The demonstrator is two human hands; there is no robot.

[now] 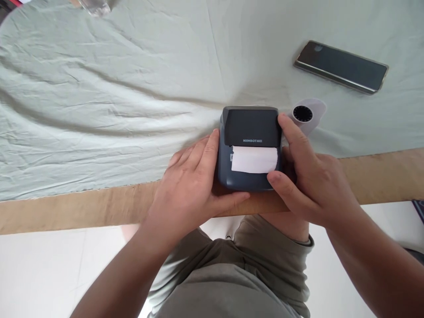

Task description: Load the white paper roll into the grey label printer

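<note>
A dark blue-grey label printer (249, 125) with a black lid sits at the table's front edge, a short strip of white label paper (254, 160) sticking out of its slot. My left hand (190, 179) lies against the printer's left side, fingers close together and thumb stretched along the front. On the other side, my right hand (313, 176) grips the right edge: its index fingertip touches the upper right corner and its thumb is on the lower right, beside the paper. The remaining right fingers are partly hidden. Just right of that index finger stands a white roll (302, 113) with a black core.
A dark phone (342, 66) lies face up at the back right. A pale green cloth (149, 57) with wrinkles covers the table, leaving a brown front edge strip (76, 210) bare. Part of a clear object (95, 6) shows at the top left.
</note>
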